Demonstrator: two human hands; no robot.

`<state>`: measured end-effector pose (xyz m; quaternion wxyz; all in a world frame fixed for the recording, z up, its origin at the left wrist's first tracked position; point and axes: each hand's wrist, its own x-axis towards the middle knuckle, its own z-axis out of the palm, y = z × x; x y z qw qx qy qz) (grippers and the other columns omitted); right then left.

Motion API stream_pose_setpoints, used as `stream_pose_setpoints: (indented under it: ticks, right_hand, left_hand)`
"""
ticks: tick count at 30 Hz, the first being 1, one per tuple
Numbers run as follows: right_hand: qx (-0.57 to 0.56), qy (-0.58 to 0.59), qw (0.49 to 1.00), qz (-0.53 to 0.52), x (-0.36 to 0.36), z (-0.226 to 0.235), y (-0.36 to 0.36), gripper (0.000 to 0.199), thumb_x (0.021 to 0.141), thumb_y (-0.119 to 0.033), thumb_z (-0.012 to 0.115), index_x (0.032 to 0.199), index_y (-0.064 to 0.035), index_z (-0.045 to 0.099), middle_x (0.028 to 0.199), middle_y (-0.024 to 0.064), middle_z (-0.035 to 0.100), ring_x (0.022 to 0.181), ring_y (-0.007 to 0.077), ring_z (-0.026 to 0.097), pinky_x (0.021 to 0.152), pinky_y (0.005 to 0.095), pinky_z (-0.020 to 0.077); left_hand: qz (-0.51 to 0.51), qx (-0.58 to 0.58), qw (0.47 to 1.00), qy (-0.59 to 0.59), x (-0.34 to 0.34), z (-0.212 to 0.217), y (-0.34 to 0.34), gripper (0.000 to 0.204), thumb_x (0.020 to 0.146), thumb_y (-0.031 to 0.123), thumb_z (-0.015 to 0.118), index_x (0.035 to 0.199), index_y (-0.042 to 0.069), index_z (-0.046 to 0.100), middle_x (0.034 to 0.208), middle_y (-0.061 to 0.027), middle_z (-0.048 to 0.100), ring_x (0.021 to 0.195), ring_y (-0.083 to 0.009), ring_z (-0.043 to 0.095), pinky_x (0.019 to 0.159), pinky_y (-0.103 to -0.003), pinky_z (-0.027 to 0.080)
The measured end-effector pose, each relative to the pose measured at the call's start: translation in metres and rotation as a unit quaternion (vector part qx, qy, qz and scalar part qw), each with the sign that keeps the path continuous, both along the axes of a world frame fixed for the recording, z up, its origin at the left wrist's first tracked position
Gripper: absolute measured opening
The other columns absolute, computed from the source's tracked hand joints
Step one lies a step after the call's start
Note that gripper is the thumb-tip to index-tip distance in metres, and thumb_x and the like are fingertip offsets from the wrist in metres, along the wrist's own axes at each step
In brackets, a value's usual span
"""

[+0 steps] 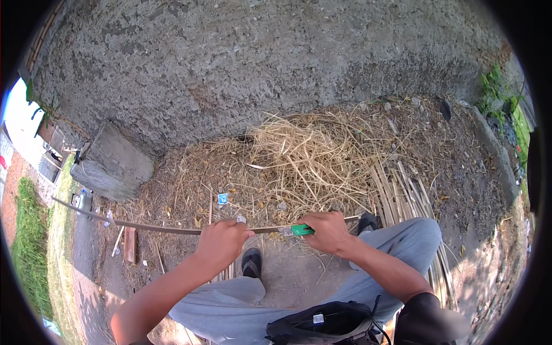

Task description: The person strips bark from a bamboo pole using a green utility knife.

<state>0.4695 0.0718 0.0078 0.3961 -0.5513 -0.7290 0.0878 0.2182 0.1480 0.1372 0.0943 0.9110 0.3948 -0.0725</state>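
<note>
Gripping a long thin bamboo strip (pixel 172 228) held level over the knees, left hand (pixel 221 244) closed mid-length, right hand (pixel 328 230) closed on a green-handled knife (pixel 301 230) against it; strip looks light, springy, splintery-edged.

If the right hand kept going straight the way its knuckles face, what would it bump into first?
Most likely the pile of dry straw just beyond the right hand, before the rough concrete wall; depth is hard to judge.
</note>
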Motion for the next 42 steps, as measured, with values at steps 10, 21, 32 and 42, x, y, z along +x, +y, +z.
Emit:
stream_pose_setpoints:
  ticks: [10,21,32,42]
  right_hand:
    - [-0.184,0.303,0.93,-0.098,0.011,0.027,0.001,0.032,0.091,-0.034,0.071,0.082,-0.0033,0.069,0.057,0.0085,0.057,0.048,0.0151,0.05,0.048,0.0347,0.0381]
    - [-0.09,0.441,0.891,-0.055,-0.014,0.028,-0.005,0.023,0.094,-0.017,0.065,0.078,-0.0008,0.067,0.065,-0.0002,0.062,0.061,0.0057,0.048,0.054,0.0258,0.0378]
    - [0.065,0.528,0.846,-0.027,-0.006,0.022,-0.002,0.02,0.087,-0.015,0.077,0.089,0.0017,0.067,0.071,0.0029,0.067,0.066,0.0059,0.06,0.058,0.0222,0.0477]
    - [0.09,0.483,0.862,-0.129,0.004,0.01,-0.002,0.017,0.088,-0.014,0.077,0.087,-0.0005,0.067,0.068,-0.0047,0.06,0.059,0.0013,0.047,0.052,0.0194,0.0356]
  left_hand:
    - [0.093,0.138,0.879,-0.446,0.042,-0.066,-0.026,0.035,0.089,0.012,0.07,0.119,0.0,0.059,0.126,-0.0161,0.058,0.118,-0.0312,0.056,0.097,-0.043,0.046]
    - [0.098,-0.457,0.752,-0.465,0.087,-0.148,-0.096,0.039,0.093,0.012,0.067,0.128,-0.002,0.053,0.111,-0.0086,0.066,0.103,-0.0154,0.063,0.09,-0.031,0.052]
    - [0.12,-0.513,0.712,-0.464,0.071,-0.159,-0.074,0.03,0.096,0.011,0.063,0.121,-0.005,0.063,0.103,-0.0076,0.07,0.089,-0.0137,0.064,0.084,-0.029,0.052]
    - [0.219,-0.468,0.68,-0.52,0.057,-0.145,-0.075,0.023,0.091,0.01,0.069,0.109,-0.005,0.069,0.091,-0.014,0.073,0.081,-0.016,0.067,0.077,-0.03,0.055]
